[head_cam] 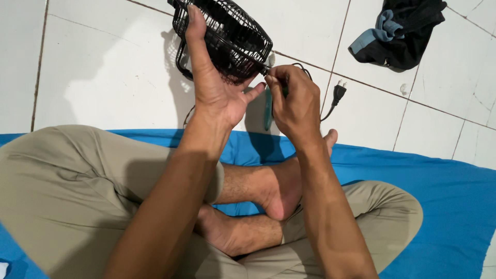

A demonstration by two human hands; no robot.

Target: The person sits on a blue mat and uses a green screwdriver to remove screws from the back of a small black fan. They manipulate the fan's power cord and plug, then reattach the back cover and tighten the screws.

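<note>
Person sits cross-legged on a blue mat [444, 196], khaki trousers, white tiled floor [103, 67] ahead. Left hand [214, 88] is clasped around the small black wire-cage fan [227, 36], palm against the grille's side, fingers stretched up over the cage, holding it raised above the floor and tilted. Right hand [294, 101] is closed in a pinch on a teal-handled screwdriver [268, 108], the handle hanging below the fist, the tip end meeting the cage rim at its lower right edge; the tip itself is hidden by fingers. My read: a fastener at the grille rim is being worked. Next move calls for the fan held steady against twist and the tool kept square on the fastener. The fan's black power cord runs right to its two-pin plug [338, 93], lying loose on the tiles. Far right, a crumpled black and blue-grey cloth [403, 31] on the floor.
</note>
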